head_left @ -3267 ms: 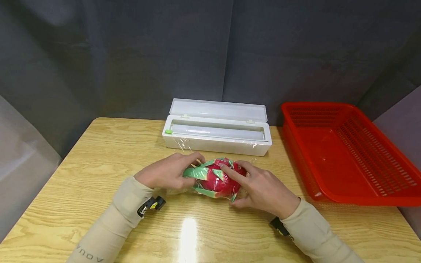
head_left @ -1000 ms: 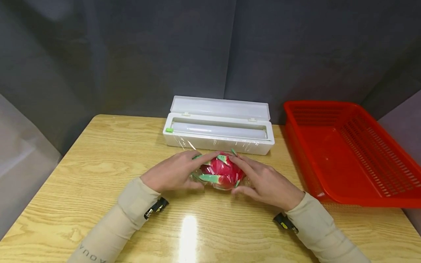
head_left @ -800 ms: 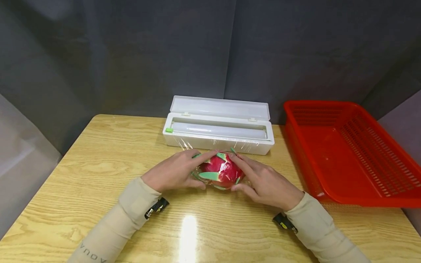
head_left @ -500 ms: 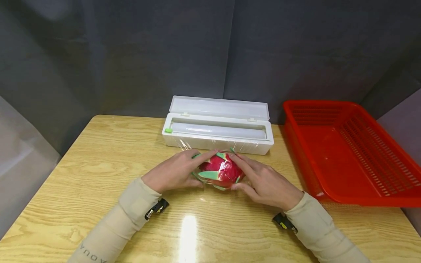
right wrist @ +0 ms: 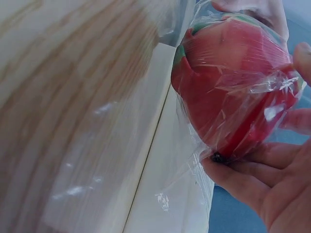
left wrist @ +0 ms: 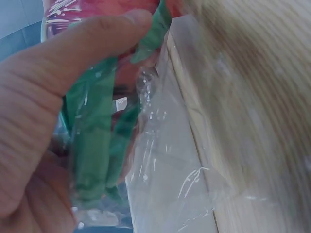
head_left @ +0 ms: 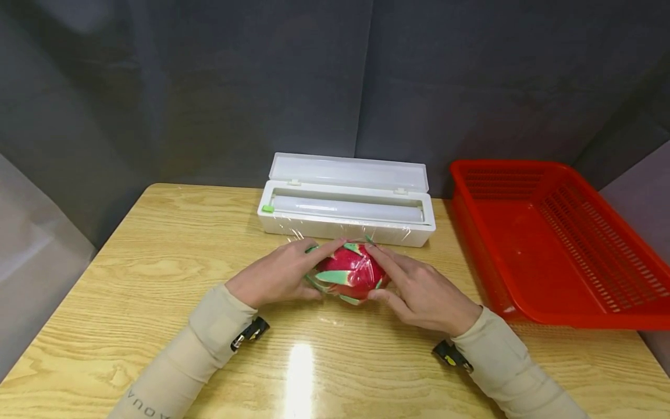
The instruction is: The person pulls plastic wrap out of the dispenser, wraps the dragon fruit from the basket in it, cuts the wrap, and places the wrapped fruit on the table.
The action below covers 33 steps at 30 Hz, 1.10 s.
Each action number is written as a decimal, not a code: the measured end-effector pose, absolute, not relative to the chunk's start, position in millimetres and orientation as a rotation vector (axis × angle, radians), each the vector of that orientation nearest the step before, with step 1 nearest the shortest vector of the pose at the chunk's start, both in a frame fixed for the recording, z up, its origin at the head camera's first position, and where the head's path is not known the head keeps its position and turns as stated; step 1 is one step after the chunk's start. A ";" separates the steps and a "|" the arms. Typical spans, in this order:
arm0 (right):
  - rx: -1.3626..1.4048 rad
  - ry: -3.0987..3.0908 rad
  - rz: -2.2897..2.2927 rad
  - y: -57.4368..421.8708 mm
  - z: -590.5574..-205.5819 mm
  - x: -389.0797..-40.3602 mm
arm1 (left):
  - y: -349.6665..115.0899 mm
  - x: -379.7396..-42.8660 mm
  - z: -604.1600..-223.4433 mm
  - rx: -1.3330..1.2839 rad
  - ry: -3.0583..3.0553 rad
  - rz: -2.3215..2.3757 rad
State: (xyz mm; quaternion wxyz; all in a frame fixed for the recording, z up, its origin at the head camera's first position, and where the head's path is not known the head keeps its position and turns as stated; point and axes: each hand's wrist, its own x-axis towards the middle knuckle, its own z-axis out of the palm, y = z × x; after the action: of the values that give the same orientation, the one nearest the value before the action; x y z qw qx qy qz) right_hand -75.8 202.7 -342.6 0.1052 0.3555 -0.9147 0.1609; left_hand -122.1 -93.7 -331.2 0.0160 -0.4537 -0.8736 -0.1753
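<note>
A red dragon fruit with green scales (head_left: 356,270) lies between both hands, wrapped in clear cling film (right wrist: 233,87). My left hand (head_left: 282,273) grips its leafy end, thumb on the near side and fingers over the far side. At the other end my right hand (head_left: 419,288) holds the fruit, fingers curled round it, as the right wrist view shows. A sheet of film still runs from the fruit toward the white cling film dispenser (head_left: 345,230) behind it. The dispenser's lid stands up, and a roll of film (head_left: 348,208) lies inside.
A red plastic basket (head_left: 481,256) stands at the right of the wooden table (head_left: 157,262). A green slide cutter (head_left: 267,208) sits at the left end of the dispenser. Dark cloth (head_left: 251,87) hangs behind the table.
From 3.3 s ago, the fruit has turned in the hands and its green leaf end is now mostly under the left hand. Over the last half second it rolls slightly; the hands barely move.
</note>
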 end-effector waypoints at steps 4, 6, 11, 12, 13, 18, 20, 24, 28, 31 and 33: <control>1.039 -2.700 0.486 202.2 -341.6 -75.6 | -93.2 -121.4 -330.9 -1.404 -2.722 -0.552; 1.033 -2.705 0.491 202.0 -340.9 -75.6 | -92.9 -121.3 -330.9 -1.405 -2.720 -0.551; 1.030 -2.700 0.503 202.1 -340.1 -75.5 | -92.8 -121.4 -330.9 -1.411 -2.714 -0.538; 1.031 -2.694 0.502 202.2 -340.3 -75.5 | -92.7 -121.3 -331.0 -1.410 -2.716 -0.534; 1.034 -2.687 0.501 202.3 -340.6 -75.5 | -92.6 -121.1 -330.9 -1.407 -2.720 -0.533; 1.047 -2.658 0.496 203.1 -341.6 -75.3 | -91.4 -120.2 -330.4 -1.397 -2.738 -0.536; 1.050 -2.653 0.499 203.3 -341.5 -75.1 | -90.9 -119.8 -330.0 -1.386 -2.756 -0.561; 1.044 -2.658 0.516 203.0 -340.9 -75.4 | -90.4 -118.8 -329.1 -1.348 -2.793 -0.637; 1.040 -2.660 0.525 203.0 -340.4 -76.0 | -90.0 -118.3 -328.1 -1.355 -2.790 -0.645; 1.038 -2.662 0.531 203.0 -340.1 -76.3 | -89.9 -118.5 -328.5 -1.372 -2.785 -0.618; 1.034 -2.666 0.537 203.2 -340.0 -76.3 | -89.8 -118.6 -328.9 -1.370 -2.791 -0.599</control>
State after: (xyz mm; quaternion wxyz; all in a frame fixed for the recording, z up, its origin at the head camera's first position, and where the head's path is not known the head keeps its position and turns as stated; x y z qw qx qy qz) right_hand -76.3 203.2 -340.0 0.1158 0.3530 -0.9101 0.1834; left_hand -118.6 -89.8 -328.9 -0.0125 -0.4327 -0.8814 -0.1890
